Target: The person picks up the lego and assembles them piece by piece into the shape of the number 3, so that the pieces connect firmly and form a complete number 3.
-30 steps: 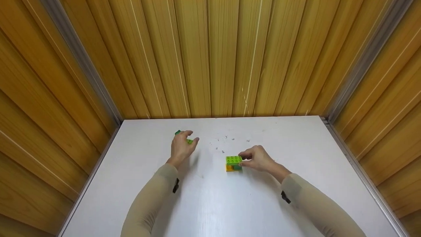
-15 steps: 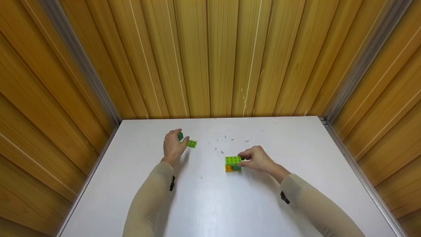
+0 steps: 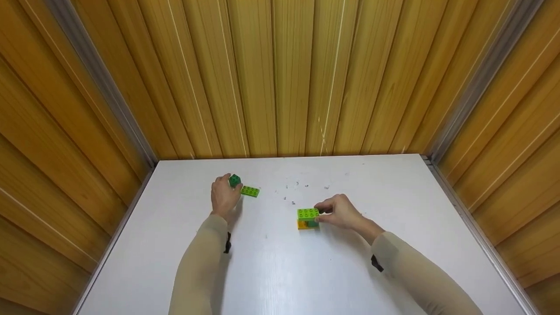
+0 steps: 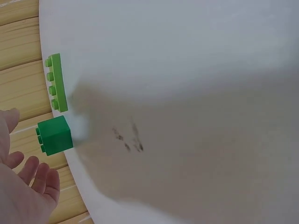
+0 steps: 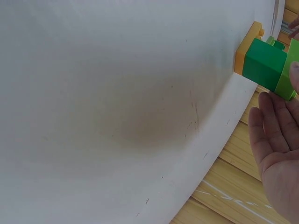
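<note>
On the left side of the table stands a dark green building brick point(image 3: 235, 180), studs up. My left hand point(image 3: 224, 195) reaches around it with thumb and fingers spread; in the left wrist view, gaps show between the fingers and the brick point(image 4: 55, 135). Beside that brick lies a flat light green brick point(image 3: 250, 191). Nearer the middle, my right hand point(image 3: 344, 212) pinches a light green brick point(image 3: 308, 213) by its right end. This brick tops a stack, with a dark green brick point(image 5: 265, 64) under it and a yellow-orange brick point(image 5: 247, 49) at the bottom.
The white table point(image 3: 280, 271) bears small dark marks point(image 3: 293, 202) between the hands and beyond. Wood-patterned panels point(image 3: 293, 78) enclose it at the back and both sides.
My left hand has shifted left, uncovering more of the dark green brick and the flat light green brick. My right hand keeps its hold on the stack.
</note>
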`<state>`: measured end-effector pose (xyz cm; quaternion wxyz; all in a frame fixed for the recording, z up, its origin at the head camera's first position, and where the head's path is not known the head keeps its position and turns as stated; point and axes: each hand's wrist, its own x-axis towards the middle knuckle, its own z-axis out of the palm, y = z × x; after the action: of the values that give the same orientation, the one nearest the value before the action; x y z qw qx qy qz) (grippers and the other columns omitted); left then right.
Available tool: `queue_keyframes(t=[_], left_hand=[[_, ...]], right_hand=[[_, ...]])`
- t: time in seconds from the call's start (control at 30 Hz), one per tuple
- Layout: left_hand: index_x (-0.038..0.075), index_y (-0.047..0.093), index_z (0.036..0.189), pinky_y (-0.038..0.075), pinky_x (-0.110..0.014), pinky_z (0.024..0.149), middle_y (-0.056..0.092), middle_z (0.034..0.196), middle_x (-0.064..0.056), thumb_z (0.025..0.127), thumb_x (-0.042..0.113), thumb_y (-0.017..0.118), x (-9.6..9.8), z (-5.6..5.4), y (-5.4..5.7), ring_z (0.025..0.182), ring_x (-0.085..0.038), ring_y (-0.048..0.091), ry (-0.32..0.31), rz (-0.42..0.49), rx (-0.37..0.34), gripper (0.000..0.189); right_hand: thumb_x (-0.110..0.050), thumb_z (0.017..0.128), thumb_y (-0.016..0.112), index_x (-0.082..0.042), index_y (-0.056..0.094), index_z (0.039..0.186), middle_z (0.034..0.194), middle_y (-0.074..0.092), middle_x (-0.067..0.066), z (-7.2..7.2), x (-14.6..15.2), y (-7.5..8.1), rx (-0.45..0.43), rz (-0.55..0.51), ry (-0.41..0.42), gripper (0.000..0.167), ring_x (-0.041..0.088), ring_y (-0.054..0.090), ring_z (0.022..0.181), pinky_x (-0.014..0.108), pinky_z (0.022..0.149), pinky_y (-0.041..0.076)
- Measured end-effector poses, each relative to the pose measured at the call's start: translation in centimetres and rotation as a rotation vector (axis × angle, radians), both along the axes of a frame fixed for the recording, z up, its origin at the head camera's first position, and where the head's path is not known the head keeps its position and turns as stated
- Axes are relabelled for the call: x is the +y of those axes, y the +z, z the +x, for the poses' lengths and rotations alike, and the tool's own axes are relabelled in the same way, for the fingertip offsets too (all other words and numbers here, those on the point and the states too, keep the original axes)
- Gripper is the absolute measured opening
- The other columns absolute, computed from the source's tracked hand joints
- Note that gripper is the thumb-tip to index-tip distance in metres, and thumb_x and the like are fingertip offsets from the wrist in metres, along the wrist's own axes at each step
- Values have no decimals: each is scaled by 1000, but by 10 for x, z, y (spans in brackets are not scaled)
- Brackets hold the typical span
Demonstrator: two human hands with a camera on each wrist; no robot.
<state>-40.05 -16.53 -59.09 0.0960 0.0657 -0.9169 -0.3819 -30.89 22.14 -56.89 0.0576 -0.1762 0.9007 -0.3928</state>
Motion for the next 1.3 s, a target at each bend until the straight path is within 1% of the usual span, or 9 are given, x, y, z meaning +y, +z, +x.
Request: queue_keyframes(t=[0.17,0.33,0.47,0.57,0.67,0.83,0.93,1.03,1.3], left_hand=[[-1,53,163,47,-55,130,61,159,-24,110,28,73,-2,-2,-5,152,-41,56,16,19,-27,63],[2,46,168,39,-54,137,53,168,-22,113,32,67,-5,-4,-6,162,-40,45,75,112,-73,66],[5,44,170,37,-54,138,51,171,-20,114,32,67,-8,-8,-6,166,-39,43,122,183,-106,67],[5,41,172,37,-54,138,50,173,-20,115,31,65,-8,-8,-6,167,-39,42,126,219,-123,67],[4,41,172,38,-54,138,49,172,-22,115,29,64,-5,-6,-2,166,-41,42,120,237,-112,66],[2,41,171,36,-55,138,47,173,-25,115,23,63,3,1,10,167,-44,40,110,309,-81,64],[0,42,170,37,-55,138,47,173,-26,115,21,62,6,2,12,166,-44,41,109,316,-78,62],[-1,42,170,37,-56,138,47,173,-28,116,20,60,6,0,10,166,-45,41,98,309,-78,61],[-1,49,166,44,-53,134,54,169,-24,116,22,60,-4,-22,-7,162,-42,49,99,249,-113,56]], right_hand=[[-15,93,93,-6,85,125,123,86,13,1,-1,1,-12,-1,-12,35,34,83,116,51,103,67],[-15,93,92,-5,85,125,122,86,15,3,-2,3,-13,9,-24,35,36,83,115,52,103,67],[-15,92,93,-7,86,124,122,86,13,3,-3,1,-20,8,-30,34,34,83,115,52,103,67],[-14,92,93,-8,86,124,122,87,12,2,-3,0,-33,8,-40,33,33,83,115,51,104,67],[-14,92,93,-9,86,124,122,87,12,2,-4,0,-37,12,-38,32,33,82,115,51,104,67],[-15,93,92,-10,86,126,123,87,10,2,-3,3,-50,30,-47,34,30,81,115,50,104,67],[-15,94,92,-11,86,127,123,87,8,3,-3,5,-62,41,-56,34,29,80,116,51,105,66],[-14,94,92,-10,86,127,124,87,8,3,-3,6,-64,41,-57,34,28,80,116,51,105,66],[-12,93,93,-6,85,126,124,86,14,3,-4,4,-53,6,-37,35,34,82,117,51,104,67]])
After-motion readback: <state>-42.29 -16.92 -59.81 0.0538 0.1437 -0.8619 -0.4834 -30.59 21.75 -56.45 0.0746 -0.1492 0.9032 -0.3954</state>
